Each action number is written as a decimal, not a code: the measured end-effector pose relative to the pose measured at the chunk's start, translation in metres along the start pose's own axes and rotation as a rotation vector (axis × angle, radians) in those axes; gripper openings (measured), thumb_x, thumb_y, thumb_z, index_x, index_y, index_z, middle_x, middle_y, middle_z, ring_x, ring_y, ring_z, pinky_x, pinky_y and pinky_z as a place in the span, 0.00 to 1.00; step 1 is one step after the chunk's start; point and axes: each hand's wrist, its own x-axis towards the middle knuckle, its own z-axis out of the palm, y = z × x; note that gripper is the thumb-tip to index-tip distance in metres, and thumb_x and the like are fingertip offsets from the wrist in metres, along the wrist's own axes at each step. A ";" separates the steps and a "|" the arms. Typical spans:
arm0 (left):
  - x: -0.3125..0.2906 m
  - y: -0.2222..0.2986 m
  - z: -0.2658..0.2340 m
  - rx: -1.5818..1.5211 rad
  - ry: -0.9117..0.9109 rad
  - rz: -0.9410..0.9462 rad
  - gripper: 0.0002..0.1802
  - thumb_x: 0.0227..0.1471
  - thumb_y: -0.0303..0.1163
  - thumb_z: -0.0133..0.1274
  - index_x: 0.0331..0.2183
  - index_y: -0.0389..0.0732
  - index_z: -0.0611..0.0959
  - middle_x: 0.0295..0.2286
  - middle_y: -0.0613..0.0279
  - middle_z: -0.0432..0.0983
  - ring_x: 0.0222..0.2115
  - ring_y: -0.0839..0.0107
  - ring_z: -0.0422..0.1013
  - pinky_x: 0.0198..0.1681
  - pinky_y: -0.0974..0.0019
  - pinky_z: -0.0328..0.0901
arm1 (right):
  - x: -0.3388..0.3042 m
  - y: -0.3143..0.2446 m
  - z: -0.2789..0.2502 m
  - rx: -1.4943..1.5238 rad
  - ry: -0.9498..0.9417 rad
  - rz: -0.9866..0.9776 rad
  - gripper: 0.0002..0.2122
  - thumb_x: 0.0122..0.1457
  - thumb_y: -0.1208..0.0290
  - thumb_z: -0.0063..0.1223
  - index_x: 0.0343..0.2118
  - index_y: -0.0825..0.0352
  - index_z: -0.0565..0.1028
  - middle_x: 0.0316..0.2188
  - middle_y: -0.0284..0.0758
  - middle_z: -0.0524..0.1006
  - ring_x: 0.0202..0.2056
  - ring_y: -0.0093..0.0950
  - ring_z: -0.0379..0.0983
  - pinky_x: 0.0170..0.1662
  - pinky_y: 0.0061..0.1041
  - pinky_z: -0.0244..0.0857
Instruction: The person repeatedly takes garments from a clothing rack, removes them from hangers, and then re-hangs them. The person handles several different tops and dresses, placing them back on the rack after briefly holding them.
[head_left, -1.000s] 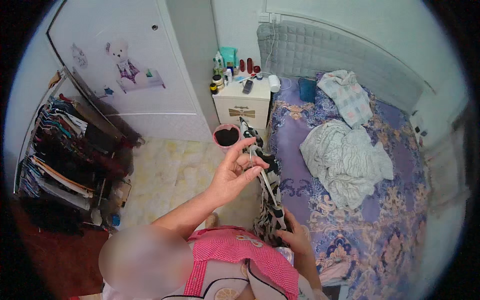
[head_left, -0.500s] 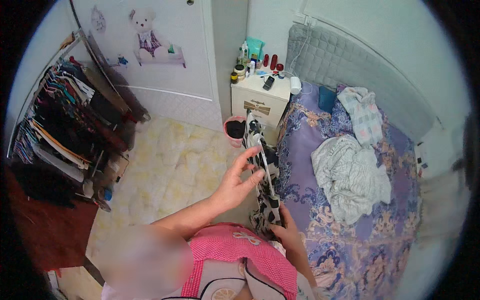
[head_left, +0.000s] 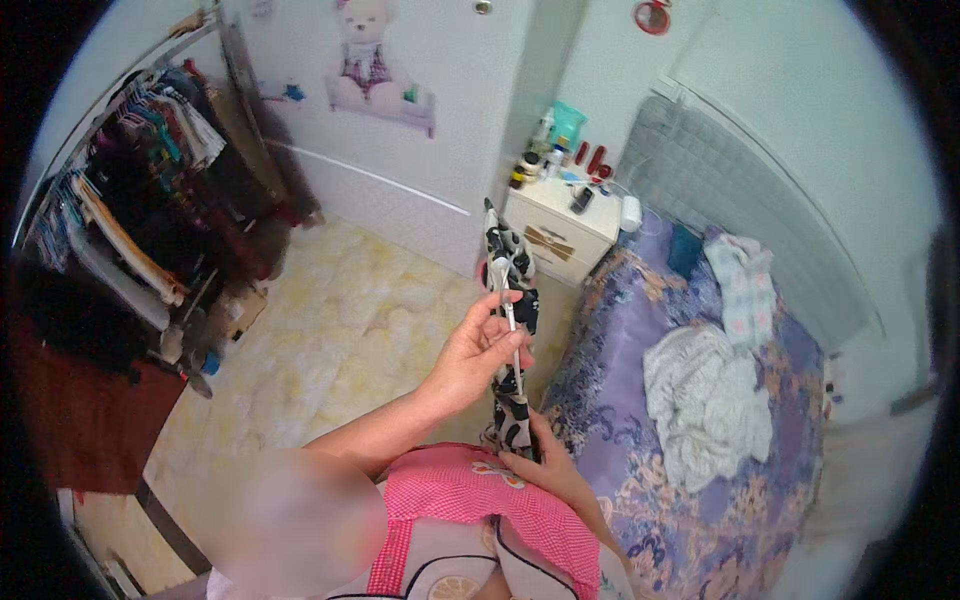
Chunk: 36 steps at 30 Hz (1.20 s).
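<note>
A black-and-white patterned garment [head_left: 514, 415] stretches away from me in front of my body, seen almost edge-on. A thin white bar, which looks like a hanger [head_left: 512, 318], runs along its top. My left hand [head_left: 478, 350] is closed around the middle of this bar, thumb on the near side and index finger farther along. At the near end, my right hand [head_left: 545, 462] grips the cloth close to my pink apron [head_left: 440, 490]; its fingertips are partly hidden by the fabric. The garment's far end reaches toward the white bedside cabinet [head_left: 565, 228].
To the right is a bed with a purple patterned cover [head_left: 590, 400] and a crumpled pale blanket [head_left: 705, 400]. Bottles and a phone [head_left: 582, 200] stand on the cabinet. A full clothes rack [head_left: 150, 190] is at the left, beside a white wardrobe [head_left: 370, 170].
My left fingers, spread beside the bar before, have closed onto it. The garment has shifted slightly left and turned narrower to view. My view has tilted, and the room appears shifted.
</note>
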 end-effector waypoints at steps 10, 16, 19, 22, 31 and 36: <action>-0.026 0.059 -0.106 -0.001 0.197 0.156 0.19 0.57 0.27 0.44 0.50 0.43 0.62 0.32 0.59 0.72 0.32 0.70 0.72 0.38 0.67 0.67 | 0.085 -0.034 0.066 -0.104 -0.263 0.082 0.33 0.50 0.68 0.59 0.57 0.67 0.55 0.53 0.40 0.60 0.52 0.28 0.57 0.55 0.27 0.52; -0.043 0.125 -0.188 -0.013 0.407 0.183 0.14 0.60 0.35 0.38 0.47 0.42 0.65 0.32 0.58 0.72 0.32 0.67 0.73 0.39 0.63 0.68 | 0.155 -0.079 0.138 -0.082 -0.436 0.122 0.33 0.50 0.68 0.59 0.57 0.70 0.55 0.51 0.38 0.61 0.51 0.27 0.58 0.54 0.25 0.52; -0.053 0.143 -0.223 0.016 0.506 0.223 0.13 0.61 0.36 0.36 0.45 0.41 0.66 0.31 0.56 0.74 0.30 0.67 0.74 0.37 0.64 0.69 | 0.185 -0.086 0.162 -0.097 -0.538 0.095 0.33 0.50 0.67 0.59 0.57 0.70 0.55 0.47 0.35 0.63 0.48 0.25 0.59 0.52 0.24 0.53; -0.057 0.163 -0.251 0.075 0.584 0.232 0.13 0.61 0.35 0.36 0.44 0.41 0.66 0.31 0.56 0.74 0.29 0.67 0.74 0.35 0.64 0.69 | 0.221 -0.098 0.182 -0.141 -0.654 0.124 0.34 0.51 0.65 0.58 0.58 0.70 0.54 0.46 0.34 0.64 0.48 0.25 0.59 0.51 0.23 0.53; -0.086 0.157 -0.299 0.296 0.835 0.310 0.10 0.60 0.31 0.36 0.43 0.40 0.67 0.29 0.57 0.75 0.24 0.74 0.72 0.27 0.73 0.67 | 0.274 -0.094 0.219 -0.222 -0.865 0.099 0.29 0.52 0.69 0.56 0.55 0.70 0.57 0.44 0.35 0.68 0.46 0.25 0.63 0.51 0.23 0.55; -0.062 0.178 -0.347 0.338 0.932 0.330 0.10 0.60 0.31 0.36 0.42 0.40 0.67 0.28 0.57 0.76 0.22 0.76 0.71 0.23 0.74 0.66 | 0.345 -0.097 0.241 -0.167 -0.919 0.059 0.29 0.51 0.72 0.57 0.55 0.71 0.58 0.45 0.34 0.68 0.47 0.23 0.64 0.51 0.23 0.57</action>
